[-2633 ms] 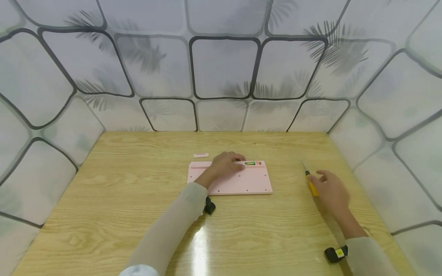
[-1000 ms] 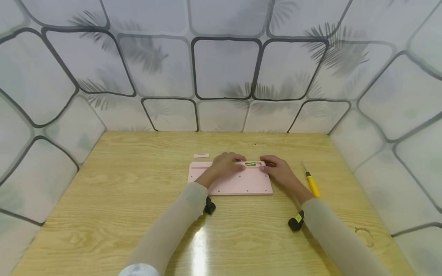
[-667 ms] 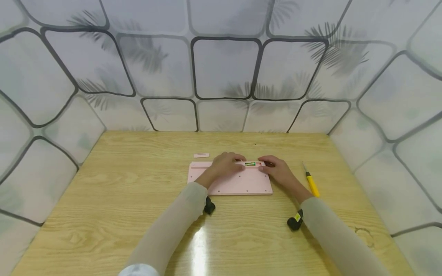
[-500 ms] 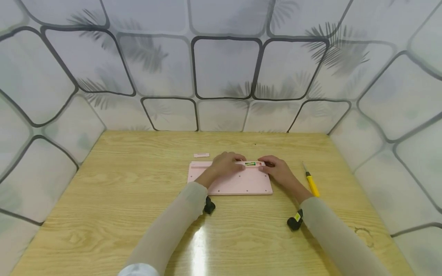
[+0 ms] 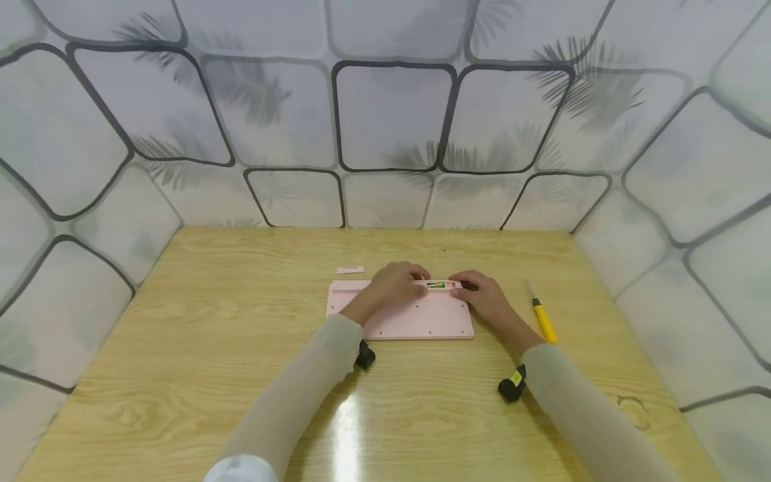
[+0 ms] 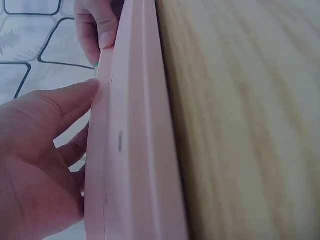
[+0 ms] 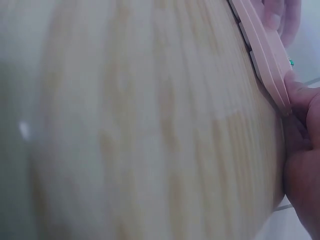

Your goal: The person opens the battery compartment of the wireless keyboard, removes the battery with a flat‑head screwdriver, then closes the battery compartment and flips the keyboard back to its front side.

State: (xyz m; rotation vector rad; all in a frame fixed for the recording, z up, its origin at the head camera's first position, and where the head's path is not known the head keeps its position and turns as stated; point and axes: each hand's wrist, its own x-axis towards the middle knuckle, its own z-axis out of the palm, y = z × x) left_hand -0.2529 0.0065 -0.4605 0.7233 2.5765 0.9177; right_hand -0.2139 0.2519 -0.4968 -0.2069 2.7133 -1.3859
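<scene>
A pink keyboard [image 5: 421,320] lies face down on the wooden table, its screw-dotted underside up. Keys show beneath its edge in the right wrist view. In the far raised strip a battery compartment is uncovered, with a green battery [image 5: 436,285] inside. My left hand [image 5: 394,284] grips that strip just left of the compartment, thumb on the near side and fingers over the far edge. At the far right corner, my right hand [image 5: 486,298] pinches the strip between thumb and fingers. The left wrist view shows both hands along the pink edge [image 6: 135,125].
A small pink battery cover [image 5: 351,270] lies on the table [image 5: 241,321] behind the keyboard's left end. To the right of the right hand lies a screwdriver [image 5: 545,323] with a yellow handle. Patterned pale walls [image 5: 391,120] enclose the table's back and sides.
The right hand let go of the yellow screwdriver on the table and came left to the keyboard's far right corner. The left hand has kept its grip; the keyboard stays in place.
</scene>
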